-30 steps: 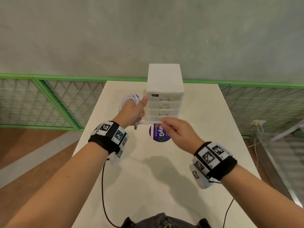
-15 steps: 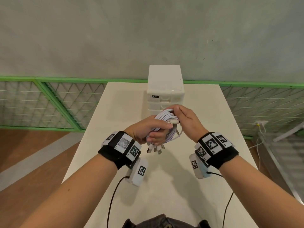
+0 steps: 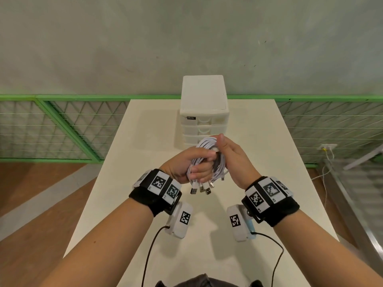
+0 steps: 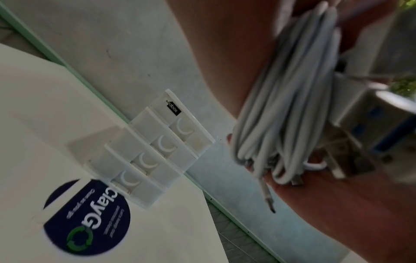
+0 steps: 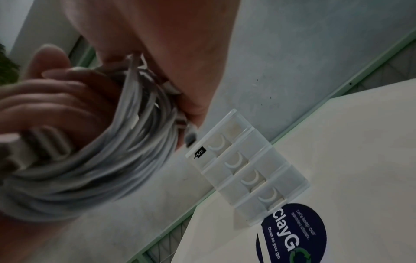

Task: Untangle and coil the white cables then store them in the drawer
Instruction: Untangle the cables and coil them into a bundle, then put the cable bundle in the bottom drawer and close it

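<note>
Holding item: coil of white cables [image 3: 204, 160], bundled, lifted clear of the table [image 3: 124, 166], at centre frame. Left hand [image 3: 186, 164] is wrapped tight around the loops; USB plugs [image 3: 202, 188] hang out at 6 o'clock. Right hand [image 3: 232, 160] cups the coil from 3 o'clock, thumb up; whether its fingers are curled round the loops cannot be told. Drawer unit [image 3: 204, 112] stands at 12 o'clock, all four drawers appearing closed. Handling advice: keep the left fist firm so loops stay gathered, tuck the plugs in, free the right hand to pull a drawer open.
</note>
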`<state>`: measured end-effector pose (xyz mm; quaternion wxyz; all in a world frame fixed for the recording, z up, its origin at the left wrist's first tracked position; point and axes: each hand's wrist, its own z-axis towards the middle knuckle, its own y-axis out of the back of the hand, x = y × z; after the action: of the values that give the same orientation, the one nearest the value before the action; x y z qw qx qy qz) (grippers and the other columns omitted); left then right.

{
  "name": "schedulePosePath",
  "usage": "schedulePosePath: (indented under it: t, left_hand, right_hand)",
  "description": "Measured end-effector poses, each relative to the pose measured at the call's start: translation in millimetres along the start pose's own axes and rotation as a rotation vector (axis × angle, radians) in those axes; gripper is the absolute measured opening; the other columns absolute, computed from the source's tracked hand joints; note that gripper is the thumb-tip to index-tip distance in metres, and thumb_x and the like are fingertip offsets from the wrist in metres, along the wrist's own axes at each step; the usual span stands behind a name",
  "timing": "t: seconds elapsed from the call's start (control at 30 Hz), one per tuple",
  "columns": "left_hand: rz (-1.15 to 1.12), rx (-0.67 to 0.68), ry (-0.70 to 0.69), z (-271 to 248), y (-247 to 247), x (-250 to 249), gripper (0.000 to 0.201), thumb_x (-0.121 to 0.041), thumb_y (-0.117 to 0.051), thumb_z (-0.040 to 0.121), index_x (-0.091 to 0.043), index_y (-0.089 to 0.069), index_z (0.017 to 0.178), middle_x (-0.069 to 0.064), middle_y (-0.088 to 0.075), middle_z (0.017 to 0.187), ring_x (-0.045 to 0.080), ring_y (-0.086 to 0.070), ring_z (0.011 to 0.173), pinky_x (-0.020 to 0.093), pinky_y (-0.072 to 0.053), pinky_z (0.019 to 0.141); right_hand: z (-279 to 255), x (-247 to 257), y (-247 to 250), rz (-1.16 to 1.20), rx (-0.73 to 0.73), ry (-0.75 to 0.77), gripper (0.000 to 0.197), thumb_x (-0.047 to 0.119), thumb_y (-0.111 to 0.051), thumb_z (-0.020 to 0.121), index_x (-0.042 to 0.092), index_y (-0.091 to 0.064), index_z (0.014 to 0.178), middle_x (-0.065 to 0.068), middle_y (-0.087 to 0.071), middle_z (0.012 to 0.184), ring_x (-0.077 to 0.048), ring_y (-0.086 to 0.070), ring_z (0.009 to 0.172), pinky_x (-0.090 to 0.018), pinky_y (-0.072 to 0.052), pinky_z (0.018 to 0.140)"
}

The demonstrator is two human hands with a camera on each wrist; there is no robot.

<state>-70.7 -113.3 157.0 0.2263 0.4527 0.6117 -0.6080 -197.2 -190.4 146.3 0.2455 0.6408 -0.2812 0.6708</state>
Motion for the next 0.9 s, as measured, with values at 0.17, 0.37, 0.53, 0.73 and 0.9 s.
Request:
schedulePosePath:
  t: [0.17,0.37,0.53,0.73,0.9]
  left_hand:
    - [0.190,-0.185,-0.013,15,-4,-3,0.027,-0.027,-0.059,0.086,-0.012,-0.050,0.066,-0.001,-0.041,0.039,0.014,-0.043,0.034,0.028,-0.041,0.052]
    - [0.185,-0.583,-0.132,38,-3,2,0.037,-0.045,-0.060,0.088,-0.016,-0.066,0.067,0.002,-0.045,0.047,0.014,-0.043,0.040,0.022,-0.041,0.046]
    - [0.152,-0.578,-0.076,51,2,6,0.052,-0.060,-0.050,0.086,-0.016,-0.053,0.057,0.000,-0.039,0.043,0.014,-0.035,0.038,0.022,-0.033,0.044]
    - [0.159,-0.481,-0.016,65,9,5,0.059,-0.063,-0.043,0.089,-0.011,-0.054,0.061,0.003,-0.048,0.049,0.016,-0.046,0.043,0.024,-0.042,0.048]
    - [0.174,-0.595,-0.039,78,18,-1,0.051,-0.051,-0.048,0.093,-0.006,-0.071,0.099,0.003,-0.072,0.076,0.015,-0.067,0.067,0.026,-0.052,0.064]
  right_hand:
    - [5,0,6,0.049,-0.147,0.046,0.035,0.050,-0.055,0.084,0.017,-0.064,0.077,-0.001,-0.061,0.073,-0.016,-0.058,0.073,-0.033,-0.048,0.076]
    - [17,-6,11,0.078,-0.308,0.012,0.033,0.038,-0.057,0.087,0.007,-0.068,0.094,-0.010,-0.069,0.086,-0.020,-0.065,0.079,-0.031,-0.053,0.075]
    - [25,-10,16,0.130,-0.314,-0.107,0.045,0.058,-0.060,0.078,0.014,-0.069,0.081,-0.018,-0.068,0.082,-0.027,-0.064,0.078,-0.046,-0.054,0.084]
    - [41,-11,25,0.021,-0.453,-0.109,0.042,0.050,-0.064,0.082,0.009,-0.070,0.076,-0.016,-0.066,0.069,-0.024,-0.062,0.065,-0.041,-0.054,0.073]
    - [54,-11,33,-0.079,-0.455,-0.084,0.029,0.039,-0.064,0.085,0.012,-0.071,0.075,-0.007,-0.067,0.064,-0.017,-0.061,0.058,-0.028,-0.052,0.061]
